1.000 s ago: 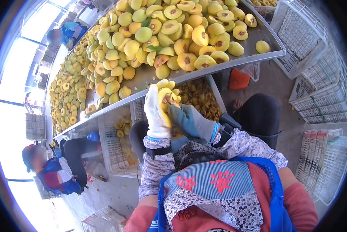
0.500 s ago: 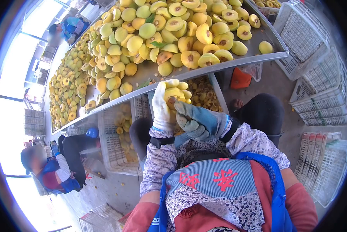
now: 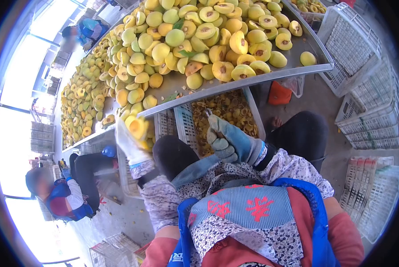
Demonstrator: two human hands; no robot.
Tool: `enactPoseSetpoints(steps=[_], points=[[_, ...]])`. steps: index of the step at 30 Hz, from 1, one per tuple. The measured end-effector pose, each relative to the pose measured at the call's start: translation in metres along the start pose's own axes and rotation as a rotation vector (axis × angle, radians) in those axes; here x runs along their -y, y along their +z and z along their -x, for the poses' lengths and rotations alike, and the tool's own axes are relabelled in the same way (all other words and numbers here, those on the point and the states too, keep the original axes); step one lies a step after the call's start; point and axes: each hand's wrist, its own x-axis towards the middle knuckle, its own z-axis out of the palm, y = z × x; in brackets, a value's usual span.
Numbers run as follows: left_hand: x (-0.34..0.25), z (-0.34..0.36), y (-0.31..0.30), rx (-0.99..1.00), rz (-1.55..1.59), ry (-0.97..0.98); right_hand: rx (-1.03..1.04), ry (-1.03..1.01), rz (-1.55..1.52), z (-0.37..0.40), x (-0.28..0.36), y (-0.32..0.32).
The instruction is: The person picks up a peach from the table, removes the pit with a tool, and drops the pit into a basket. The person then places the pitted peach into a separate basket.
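Below the near edge of a metal table [image 3: 297,71] heaped with halved yellow fruit [image 3: 181,40], my left hand [image 3: 130,141], in a whitish glove, is blurred by motion and holds a piece of yellow fruit [image 3: 137,127]. My right hand [image 3: 235,140], in a blue-grey glove, is closed around a small tool whose metal tip [image 3: 208,112] sticks out past the fingers. It is over a crate [image 3: 254,111] of small brownish-yellow fruit scraps [image 3: 226,104], between my knees.
Stacked white crates [image 3: 364,107] stand at the right. An orange-red object [image 3: 280,93] lies under the table. One co-worker [image 3: 64,196] sits at the left, another [image 3: 86,32] at the upper left. A second crate [image 3: 127,178] is left of my knee.
My left hand has moved left and away from my right hand with the fruit. The tool's tip, earlier at the fruit, now shows free. My right hand has hardly moved.
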Motion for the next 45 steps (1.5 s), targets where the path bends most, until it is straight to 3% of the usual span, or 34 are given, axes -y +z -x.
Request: enactPoseSetpoints(steps=[1, 2, 4, 6, 8, 10, 12, 17, 19, 22, 24, 26, 27, 28, 30, 31, 32, 34, 35, 36, 38, 40, 41, 43, 45], points=[[0.002, -0.026, -0.024, -0.02, -0.247, 0.244, -0.077, 0.031, 0.027, 0.002, 0.003, 0.004], [0.002, -0.041, -0.051, -0.08, -0.723, 0.199, -0.074, 0.022, 0.025, 0.003, 0.004, 0.005], [0.0, -0.032, -0.048, -0.318, -1.654, 0.765, -0.163, -0.026, 0.113, 0.004, 0.004, 0.007], [0.006, -0.023, -0.002, 0.016, -1.208, 0.598, -0.243, -0.061, 0.122, 0.004, 0.008, 0.018], [0.028, -0.014, 0.052, 0.311, -1.2, 0.534, -0.325, -0.091, 0.14, 0.003, 0.011, 0.023], [0.071, -0.021, 0.095, 0.399, -1.336, 0.587, -0.404, -0.16, 0.132, 0.001, 0.011, 0.023], [0.082, -0.02, 0.138, 0.458, -1.593, 0.178, -0.418, -0.205, 0.16, -0.001, 0.009, 0.015], [0.089, -0.044, 0.143, 0.496, -1.67, 0.26, -0.456, -0.23, 0.163, 0.004, 0.018, 0.02], [0.085, -0.049, 0.128, 0.552, -1.637, 0.414, -0.23, -0.034, 0.051, 0.005, 0.02, 0.012], [0.078, -0.067, 0.11, 0.641, -1.423, 0.27, -0.39, -0.14, 0.182, 0.009, 0.018, 0.033], [0.074, -0.068, 0.108, 0.646, -1.373, 0.222, -0.339, -0.164, 0.188, 0.007, 0.017, 0.018], [0.083, -0.063, 0.11, 0.654, -1.534, 0.352, -0.291, -0.182, 0.195, 0.003, 0.016, 0.01], [0.088, -0.057, 0.115, 0.544, -1.636, 0.396, -0.371, -0.175, 0.193, -0.001, 0.017, 0.01], [0.085, -0.058, 0.121, 0.542, -1.635, 0.395, -0.451, -0.169, 0.188, -0.003, 0.017, 0.012], [0.081, -0.063, 0.132, 0.551, -1.748, 0.214, -0.46, -0.181, 0.213, -0.005, 0.018, 0.016], [0.078, -0.06, 0.13, 0.552, -1.797, 0.341, -0.47, -0.196, 0.233, -0.005, 0.019, 0.018], [0.079, -0.066, 0.122, 0.554, -1.796, 0.35, -0.469, -0.204, 0.233, -0.003, 0.021, 0.019], [0.084, -0.083, 0.097, 0.636, -1.047, 0.098, -0.379, -0.187, 0.267, 0.002, 0.024, 0.022], [0.065, -0.056, 0.097, 0.647, -0.721, 0.031, -0.378, -0.189, 0.263, 0.001, 0.023, 0.021], [0.057, -0.04, 0.095, 0.646, -0.725, 0.03, -0.366, -0.307, 0.365, 0.0, 0.02, 0.021], [0.047, -0.013, 0.089, 0.803, -0.18, -0.139, -0.345, -0.413, 0.471, -0.009, 0.014, 0.016], [0.037, 0.023, 0.094, 0.917, -0.513, 0.293, -0.393, -0.635, 0.641, -0.028, 0.008, 0.003], [0.036, 0.031, 0.096, 0.879, -0.931, 0.863, -0.394, -0.634, 0.638, -0.031, 0.008, 0.001], [0.048, 0.045, 0.098, 0.851, -0.794, 0.78, -0.473, -0.71, 0.905, -0.034, 0.008, -0.002], [0.057, 0.056, 0.1, 0.806, -0.623, 0.655, -0.481, -0.742, 0.907, -0.029, 0.008, 0.005]])
